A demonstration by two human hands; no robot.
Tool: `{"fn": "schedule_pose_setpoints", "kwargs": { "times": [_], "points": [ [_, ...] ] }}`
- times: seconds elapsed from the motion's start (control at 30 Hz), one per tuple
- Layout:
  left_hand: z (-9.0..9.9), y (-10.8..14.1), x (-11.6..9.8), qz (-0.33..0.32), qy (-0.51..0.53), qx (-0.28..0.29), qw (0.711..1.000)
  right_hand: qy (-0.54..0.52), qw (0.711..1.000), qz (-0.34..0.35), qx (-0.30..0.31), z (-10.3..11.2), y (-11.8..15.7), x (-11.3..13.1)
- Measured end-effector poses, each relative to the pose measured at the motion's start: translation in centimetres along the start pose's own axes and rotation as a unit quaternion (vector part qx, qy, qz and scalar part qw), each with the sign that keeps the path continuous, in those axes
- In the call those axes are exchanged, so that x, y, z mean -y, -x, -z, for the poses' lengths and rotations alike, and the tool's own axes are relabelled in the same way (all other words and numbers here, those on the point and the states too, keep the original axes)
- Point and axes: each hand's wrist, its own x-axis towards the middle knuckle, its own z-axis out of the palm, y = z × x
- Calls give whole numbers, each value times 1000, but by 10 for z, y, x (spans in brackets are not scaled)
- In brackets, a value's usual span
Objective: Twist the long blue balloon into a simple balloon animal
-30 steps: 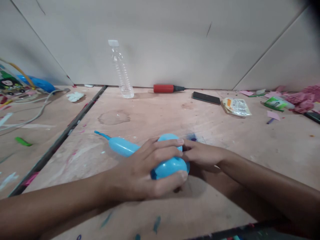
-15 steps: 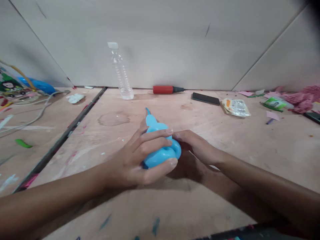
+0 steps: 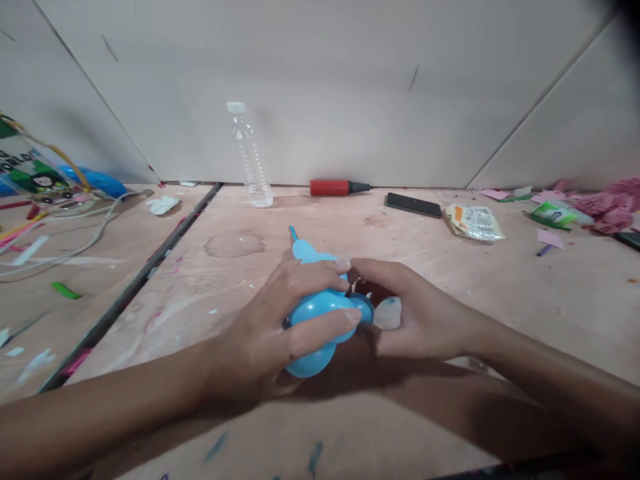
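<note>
A light-blue modelling balloon, twisted into several rounded bubbles, is held just above the table in front of me. Its thin uninflated tail points away from me, toward the back wall. My left hand is wrapped around the balloon from the left, with the thumb across the near bubbles and the fingers over the top. At the balloon's right end, my right hand is curled, its fingertips against the bubbles and partly hidden behind them. A pale patch shows in the curve of that hand; I cannot make out what it is.
Along the wall are a clear plastic bottle, a red hand pump, a black phone and a plastic packet. Crumpled pink paper lies far right. Cables and a dark gap are at left.
The balloon has been turned in my hands, and a rounded bubble now bulges below my left thumb. My right hand has rolled so its palm side opens more toward me. The view has shifted slightly.
</note>
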Motion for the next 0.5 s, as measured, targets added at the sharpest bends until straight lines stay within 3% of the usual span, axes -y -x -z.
{"fn": "schedule_pose_setpoints", "kwargs": {
  "times": [0.13,0.23,0.37,0.5],
  "points": [
    [5,-11,-10,49,-8,32,998,31,998,-4,-45,-4,11,11],
    [7,-24,-9,77,-9,44,996,84,990,30,-110,-10,21,14],
    [4,-41,0,101,23,-9,995,130,969,84,-195,-15,32,11],
    [-4,-50,16,182,114,-15,977,58,970,83,-221,-11,32,6]
  ]
}}
